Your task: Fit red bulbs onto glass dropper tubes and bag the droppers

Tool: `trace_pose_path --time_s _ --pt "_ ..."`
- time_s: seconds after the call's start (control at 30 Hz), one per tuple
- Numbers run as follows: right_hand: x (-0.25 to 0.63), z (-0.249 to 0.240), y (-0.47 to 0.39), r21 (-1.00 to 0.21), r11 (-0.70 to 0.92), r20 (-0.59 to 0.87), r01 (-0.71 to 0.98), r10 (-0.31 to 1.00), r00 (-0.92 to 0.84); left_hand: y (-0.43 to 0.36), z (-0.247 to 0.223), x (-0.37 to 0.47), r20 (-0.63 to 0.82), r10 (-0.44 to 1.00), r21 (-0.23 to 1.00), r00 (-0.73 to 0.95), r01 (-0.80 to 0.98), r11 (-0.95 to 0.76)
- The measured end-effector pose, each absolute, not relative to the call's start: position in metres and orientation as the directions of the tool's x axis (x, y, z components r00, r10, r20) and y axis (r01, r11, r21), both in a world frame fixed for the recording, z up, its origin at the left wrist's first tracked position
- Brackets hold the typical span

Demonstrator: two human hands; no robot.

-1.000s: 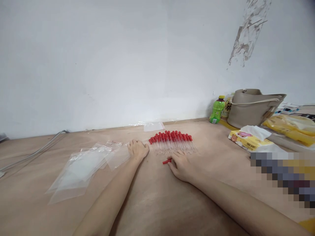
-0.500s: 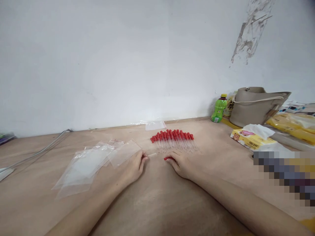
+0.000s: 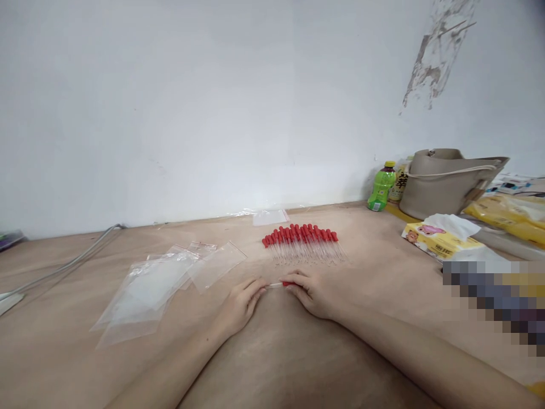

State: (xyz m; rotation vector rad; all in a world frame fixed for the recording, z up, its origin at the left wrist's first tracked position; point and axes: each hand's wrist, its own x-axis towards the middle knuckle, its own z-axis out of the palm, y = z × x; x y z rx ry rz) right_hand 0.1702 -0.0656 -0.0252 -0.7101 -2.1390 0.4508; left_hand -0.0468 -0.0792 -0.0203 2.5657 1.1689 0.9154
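Note:
Between finger and thumb my left hand pinches a clear glass dropper tube, lying sideways. At the tube's right end is a red rubber bulb, gripped by the fingertips of my right hand. Tube and bulb meet just left of my right fingertips; how far one is inside the other I cannot tell. Beyond my hands lies a row of droppers, red bulbs toward the wall and clear tips toward me. To the left, clear zip bags lie overlapping on the table.
Another zip bag lies by the wall. A grey cable runs along the left. On the right stand a green bottle, a beige bag and a yellow tissue pack. A yellow plastic package lies beyond them.
My hands have come together and slightly nearer to me. The tube in my left hand and the red bulb in my right were apart and now meet.

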Motion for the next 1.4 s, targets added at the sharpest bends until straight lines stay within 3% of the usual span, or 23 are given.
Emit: trace_pose_path --time_s 0.43,0.63,0.9,1.0,1.2,1.4 --pt "0.167 -0.028 -0.066 -0.512 0.79 0.604 0.336 0.61 -0.513 -0.079 -0.027 -0.051 0.52 0.628 0.339 0.579 0.535 -0.774" --pt "0.169 -0.032 -0.064 -0.427 0.834 0.612 0.35 0.551 -0.567 -0.08 -0.023 -0.05 0.518 0.606 0.302 0.604 0.533 -0.79" --pt "0.17 -0.041 -0.058 -0.238 0.852 0.589 0.467 0.509 -0.628 -0.077 -0.034 -0.051 0.508 0.533 0.075 0.677 0.582 -0.81" --pt "0.17 -0.038 -0.054 -0.315 0.837 0.604 0.447 0.54 -0.586 -0.075 -0.035 -0.05 0.547 0.535 0.053 0.644 0.612 -0.789" --pt "0.175 -0.033 -0.052 -0.515 0.747 0.579 0.42 0.665 -0.472 -0.076 -0.024 -0.051 0.555 0.652 0.19 0.517 0.684 -0.704" --pt "0.174 -0.029 -0.055 -0.459 0.778 0.566 0.428 0.628 -0.534 -0.081 -0.026 -0.052 0.552 0.646 0.258 0.527 0.629 -0.733"
